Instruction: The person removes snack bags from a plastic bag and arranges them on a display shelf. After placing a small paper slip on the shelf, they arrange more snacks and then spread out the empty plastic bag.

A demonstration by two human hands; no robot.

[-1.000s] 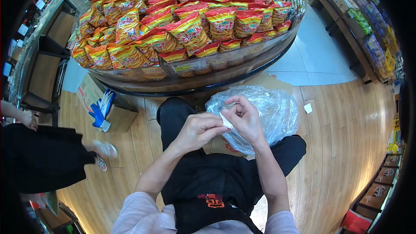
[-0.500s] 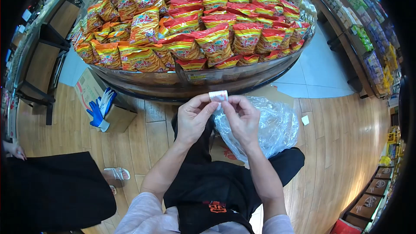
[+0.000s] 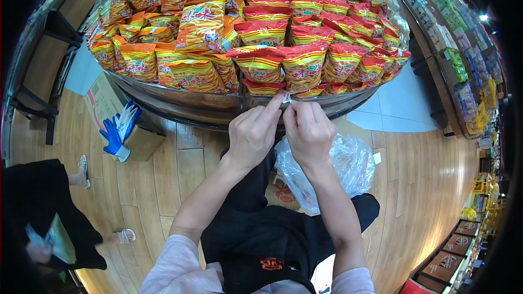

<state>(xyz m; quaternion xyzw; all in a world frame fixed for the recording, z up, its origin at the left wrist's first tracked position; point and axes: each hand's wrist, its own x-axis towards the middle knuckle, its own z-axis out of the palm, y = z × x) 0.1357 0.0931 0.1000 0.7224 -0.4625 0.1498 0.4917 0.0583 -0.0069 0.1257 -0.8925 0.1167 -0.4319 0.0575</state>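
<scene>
Both of my hands are raised close together at the front edge of the snack display (image 3: pixel 180 96). My left hand (image 3: pixel 253 130) is closed, its fingertips at a small white label (image 3: pixel 286 98). On the label's other side, my right hand (image 3: pixel 309 130) pinches it between thumb and finger. Just beyond the fingertips stand red-topped snack bags (image 3: pixel 305 68). Orange snack bags (image 3: pixel 190 76) are stacked to the left. Below my right hand, a clear plastic bag (image 3: pixel 348 166) lies crumpled on the floor.
An open cardboard box (image 3: pixel 147 141) with blue and white gloves (image 3: pixel 121 130) stands at the left. Another person in black (image 3: pixel 49 212) holds a green packet (image 3: pixel 61 239) at the lower left. Shelves (image 3: pixel 436 60) line the right side.
Both hands have moved up and forward to the display edge, and less of the label shows. The view has shifted. The other person's legs have changed place, and a green packet has appeared.
</scene>
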